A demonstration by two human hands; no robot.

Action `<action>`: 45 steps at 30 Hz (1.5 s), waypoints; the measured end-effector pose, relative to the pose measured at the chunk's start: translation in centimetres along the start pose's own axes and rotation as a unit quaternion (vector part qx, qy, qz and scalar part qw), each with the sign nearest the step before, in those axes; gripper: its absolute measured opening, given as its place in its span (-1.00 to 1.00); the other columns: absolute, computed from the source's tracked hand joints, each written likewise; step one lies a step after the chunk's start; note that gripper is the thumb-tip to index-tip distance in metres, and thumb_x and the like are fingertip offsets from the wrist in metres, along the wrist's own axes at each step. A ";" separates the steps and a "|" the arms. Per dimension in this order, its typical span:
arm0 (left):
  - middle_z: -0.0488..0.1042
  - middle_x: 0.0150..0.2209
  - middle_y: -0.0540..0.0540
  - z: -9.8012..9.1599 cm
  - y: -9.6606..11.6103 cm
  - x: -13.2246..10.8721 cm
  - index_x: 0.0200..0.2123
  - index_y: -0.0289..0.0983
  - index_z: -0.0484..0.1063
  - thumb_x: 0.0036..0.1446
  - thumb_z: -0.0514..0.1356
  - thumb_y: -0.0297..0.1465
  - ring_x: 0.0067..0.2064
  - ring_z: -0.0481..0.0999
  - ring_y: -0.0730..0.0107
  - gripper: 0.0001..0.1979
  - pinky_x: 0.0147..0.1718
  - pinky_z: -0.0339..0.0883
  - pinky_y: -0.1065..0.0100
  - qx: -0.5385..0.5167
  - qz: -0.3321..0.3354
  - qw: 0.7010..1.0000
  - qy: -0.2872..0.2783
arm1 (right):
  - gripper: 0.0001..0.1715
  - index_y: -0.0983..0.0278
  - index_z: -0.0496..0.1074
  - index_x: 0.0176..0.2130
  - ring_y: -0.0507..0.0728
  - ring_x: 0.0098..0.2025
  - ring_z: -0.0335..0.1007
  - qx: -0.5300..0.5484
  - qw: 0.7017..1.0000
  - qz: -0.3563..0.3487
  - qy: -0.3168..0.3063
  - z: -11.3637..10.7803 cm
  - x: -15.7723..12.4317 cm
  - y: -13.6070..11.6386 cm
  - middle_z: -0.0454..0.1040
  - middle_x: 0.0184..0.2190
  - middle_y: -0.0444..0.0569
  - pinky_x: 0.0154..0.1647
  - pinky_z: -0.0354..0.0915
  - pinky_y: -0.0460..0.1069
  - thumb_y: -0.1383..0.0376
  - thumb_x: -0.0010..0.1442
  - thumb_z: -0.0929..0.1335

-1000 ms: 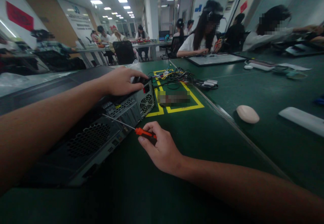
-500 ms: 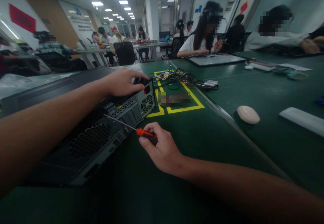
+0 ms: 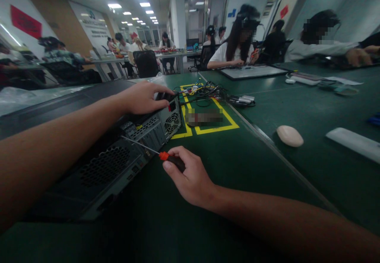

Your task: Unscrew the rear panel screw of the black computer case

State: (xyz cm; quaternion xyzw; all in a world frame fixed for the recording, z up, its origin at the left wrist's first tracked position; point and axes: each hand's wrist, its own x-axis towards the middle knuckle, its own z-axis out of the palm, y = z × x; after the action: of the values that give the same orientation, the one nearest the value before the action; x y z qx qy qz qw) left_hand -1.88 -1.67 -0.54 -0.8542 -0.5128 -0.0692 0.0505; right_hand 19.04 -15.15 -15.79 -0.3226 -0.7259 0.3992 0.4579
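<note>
Checked for readable text first: spotted one white wall sign (image 3: 90, 21) at the back left, with a logo and lettering, way too blurry to make out. Same deal with the two red paper signs (image 3: 26, 21) on the walls, and with one tiny yellow label (image 3: 139, 127) on the back of the black-and-grey metal computer tower (image 3: 108, 166).

Got that tower sitting on the left of a dark green table (image 3: 243, 168). Counting on its back: one round fan grille (image 3: 172, 122), one big honeycomb vent and one small red switch (image 3: 170, 107).

Covering the top edge near the fan end with the left hand (image 3: 145, 96), palm down and half spread, thumb apart from the fingers and right beside the switch. Gripping one thin steel-shafted screwdriver (image 3: 163, 156) with an orange-and-black handle in the right hand (image 3: 190, 172), fingers curled snugly round it. Pointing its shaft at the tower's back, above the vent; can't tell whether touching a screw.

Also seeing one messy bunch of mostly black cables (image 3: 213, 90) behind some yellow tape markings (image 3: 218, 128), plus one smooth cream oval mouse-like object (image 3: 290, 136) and one long white bar (image 3: 353, 142) farther right. Counting two people in light tops (image 3: 219, 55) across the table.
</note>
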 end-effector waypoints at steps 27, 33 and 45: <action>0.70 -0.03 -0.21 0.0 0.0 0.0 0.36 -0.09 0.60 0.28 0.14 0.02 -0.07 0.60 0.05 -0.31 0.08 0.37 0.12 -0.005 -0.001 1.000 0.000 | -0.86 0.16 0.40 -0.10 0.15 -0.25 0.49 -0.008 1.000 0.011 -0.010 0.1 0.1 0.2 0.55 -0.25 -0.10 -0.12 0.44 0.10 0.22 0.37 0.43; 0.70 -0.06 -0.22 -0.1 0.1 0.0 0.37 -0.12 0.59 0.28 0.14 0.01 -0.10 0.60 0.04 -0.30 0.08 0.36 0.10 -0.002 -0.006 1.000 -0.007 | -0.85 0.17 0.42 -0.09 0.15 -0.25 0.48 0.000 1.000 0.007 -0.003 0.1 0.1 0.2 0.55 -0.24 -0.09 -0.16 0.40 0.07 0.23 0.36 0.43; 0.71 -0.03 -0.22 -0.1 0.1 0.1 0.38 -0.12 0.59 0.27 0.15 0.01 -0.04 0.63 0.02 -0.30 0.11 0.37 0.08 -0.004 -0.004 1.000 -0.009 | -0.86 0.19 0.44 -0.09 0.17 -0.19 0.51 -0.007 1.000 0.001 -0.005 0.1 0.1 0.1 0.56 -0.20 -0.06 -0.13 0.37 0.08 0.21 0.38 0.41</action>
State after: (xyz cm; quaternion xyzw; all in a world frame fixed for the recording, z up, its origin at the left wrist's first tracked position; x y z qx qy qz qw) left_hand -1.78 -1.68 -0.41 -0.8529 -0.5165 -0.0636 0.0420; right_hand 18.94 -15.05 -15.83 -0.3241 -0.7307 0.3964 0.4516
